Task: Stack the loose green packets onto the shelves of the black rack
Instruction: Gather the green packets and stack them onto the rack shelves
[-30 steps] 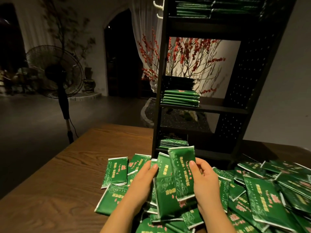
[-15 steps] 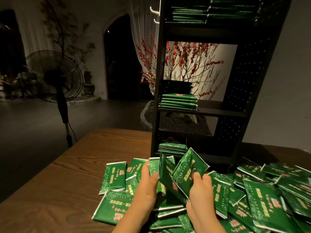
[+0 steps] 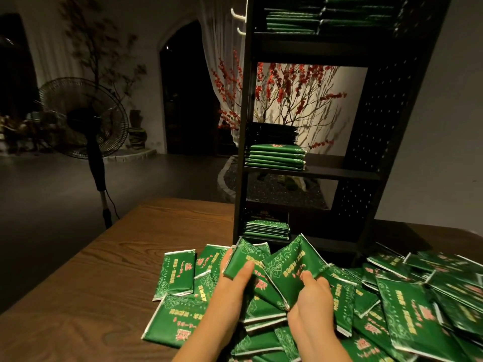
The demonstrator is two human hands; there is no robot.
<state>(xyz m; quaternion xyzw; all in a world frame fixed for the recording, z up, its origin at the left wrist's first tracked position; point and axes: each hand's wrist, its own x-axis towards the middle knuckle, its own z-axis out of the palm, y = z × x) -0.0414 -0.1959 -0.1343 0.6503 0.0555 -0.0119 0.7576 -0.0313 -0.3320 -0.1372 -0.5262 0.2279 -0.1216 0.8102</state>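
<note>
— Green, glossy packets [image 3: 407, 320] with pale sealed ends and gold and pink print; where do they lie?

— Heaped loose on the near part of the wooden table [image 3: 78, 278], spreading right from the middle; a few lie flat at the left edge of the heap; neat stacks sit on the black rack [image 3: 371, 131] at the far side, one on the low shelf, one on the middle shelf, more on the top one.

— And the left hand [image 3: 232, 280]?

— Reaching in from the near edge, thumb on top of one tilted packet [image 3: 245, 259], fingers behind it; it grips that packet, lifted off the heap.

— The right hand [image 3: 308, 307]?

— Just beside the left, knuckles up, fingers curled over the near edge of a second packet [image 3: 292, 270] that stands tilted with a corner pointing up; it holds it, the two packets touching between the hands.

— Anything else in the head view?

— A standing fan [image 3: 86, 118] on the floor at far left; red-blossomed branches [image 3: 287, 92] behind the rack.
</note>
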